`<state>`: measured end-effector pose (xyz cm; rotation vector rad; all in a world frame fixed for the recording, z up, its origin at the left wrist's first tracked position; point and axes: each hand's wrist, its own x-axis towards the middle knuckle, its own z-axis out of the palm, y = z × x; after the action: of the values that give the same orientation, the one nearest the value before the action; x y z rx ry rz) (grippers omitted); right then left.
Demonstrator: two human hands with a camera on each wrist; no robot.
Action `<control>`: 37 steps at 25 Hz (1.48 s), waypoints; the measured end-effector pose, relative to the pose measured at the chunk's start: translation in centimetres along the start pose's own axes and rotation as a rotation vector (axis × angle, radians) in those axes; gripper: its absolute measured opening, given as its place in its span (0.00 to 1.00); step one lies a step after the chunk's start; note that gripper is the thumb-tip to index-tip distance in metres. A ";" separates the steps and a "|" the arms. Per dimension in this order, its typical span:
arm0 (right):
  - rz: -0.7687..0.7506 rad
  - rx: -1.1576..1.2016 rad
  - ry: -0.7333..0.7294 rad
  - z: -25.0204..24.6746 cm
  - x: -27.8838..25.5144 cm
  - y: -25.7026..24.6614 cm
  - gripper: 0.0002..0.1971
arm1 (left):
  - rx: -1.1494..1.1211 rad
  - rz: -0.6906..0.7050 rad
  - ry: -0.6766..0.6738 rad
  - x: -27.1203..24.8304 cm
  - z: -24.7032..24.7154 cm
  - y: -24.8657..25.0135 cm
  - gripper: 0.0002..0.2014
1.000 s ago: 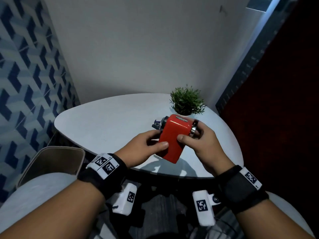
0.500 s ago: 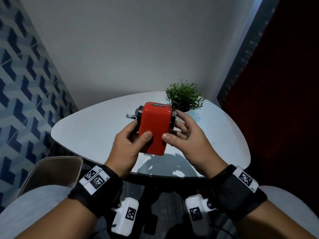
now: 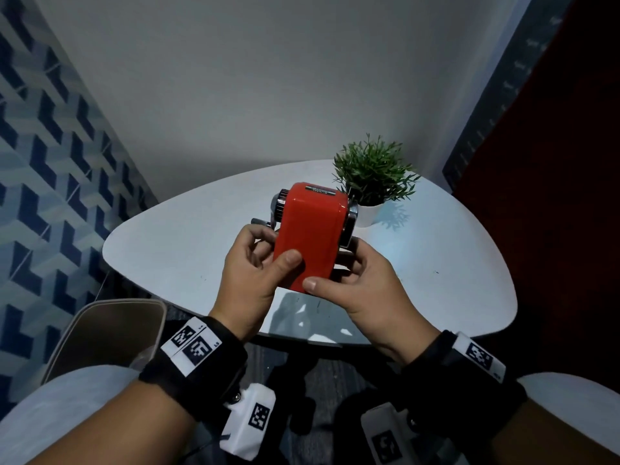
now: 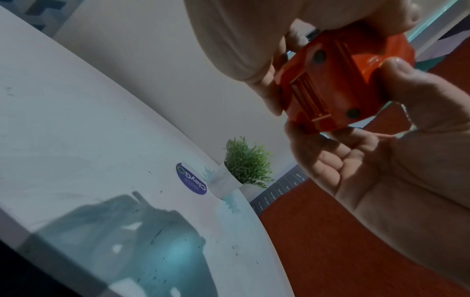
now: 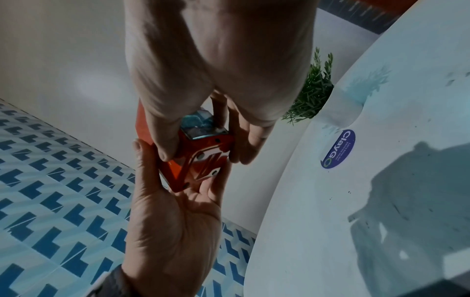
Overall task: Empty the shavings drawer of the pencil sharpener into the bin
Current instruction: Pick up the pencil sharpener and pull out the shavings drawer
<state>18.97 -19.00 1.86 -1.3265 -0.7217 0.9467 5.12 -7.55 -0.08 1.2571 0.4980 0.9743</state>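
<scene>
Sharpener (image 3: 310, 234) sits lifted above the table (image 3: 167, 236), your left hand (image 3: 250, 280) and right hand (image 3: 360, 290) both curled round its base. Pull the drawer here and shavings could spill on the table, since the bin (image 3: 100, 333) is well left.

The red pencil sharpener (image 3: 310, 234), tilted a second ago with its top leaning right, now stands upright above the white table (image 3: 188, 236), raised higher between both hands (crank end facing left). The left hand (image 3: 250, 273) shifts its thumb onto the lower front face, while the right hand (image 3: 360, 288) drops from the upper right end to the bottom corner, its thumb at the lower edge
</scene>
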 end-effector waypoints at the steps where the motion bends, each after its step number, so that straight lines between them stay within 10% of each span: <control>1: -0.016 0.018 0.006 0.1 0.1 -0.1 0.31 | 0.001 0.026 -0.003 0.1 0.0 0.0 0.29; 9: -0.059 0.110 -0.009 -0.1 0.0 -0.6 0.31 | 0.078 0.130 0.049 0.2 0.4 0.9 0.14; 22: -0.088 0.013 -0.040 -1.3 0.1 -0.5 0.25 | -0.090 0.045 -0.028 0.1 -0.2 2.2 0.21; 28: -0.111 -0.107 -0.073 -2.5 0.0 -1.1 0.23 | 0.004 -0.057 -0.160 1.2 -2.1 2.7 0.41; 37: -0.131 -0.437 -0.147 -3.7 0.8 -1.5 0.29 | 0.292 -0.202 -0.341 0.9 -2.9 3.8 0.29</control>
<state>22.83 -20.04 2.77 -1.5745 -1.1633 0.8135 1.99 -5.17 2.86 1.5653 0.4982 0.5133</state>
